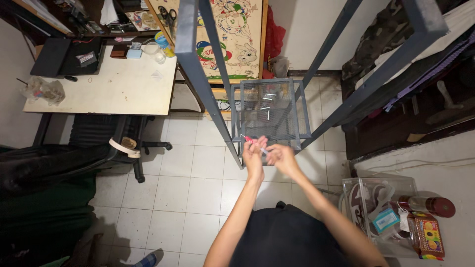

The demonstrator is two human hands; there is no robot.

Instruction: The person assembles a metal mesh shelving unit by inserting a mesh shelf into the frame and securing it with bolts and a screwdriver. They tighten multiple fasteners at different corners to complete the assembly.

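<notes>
**Screwdriver work at the mesh shelf**

The left hand (254,151) is closed around a red-handled screwdriver (249,140), its tip toward the right hand (280,155), which pinches something small, too tiny to identify. Both hover just before the grey mesh shelf (269,116). Judging by this, a fastener is being fitted; seating it calls for steady alignment.

A: Where is passage open? Above the pale tiled floor (188,188), left of and below the left hand (254,154) and right hand (280,155).

B: And obstructed? The grey metal mesh shelf (269,111) lies just ahead of both hands; slanted grey steel frame posts (200,74) flank it. A black wheeled office chair (106,143) blocks the left, and a clear plastic storage bin (378,207) the right.
</notes>
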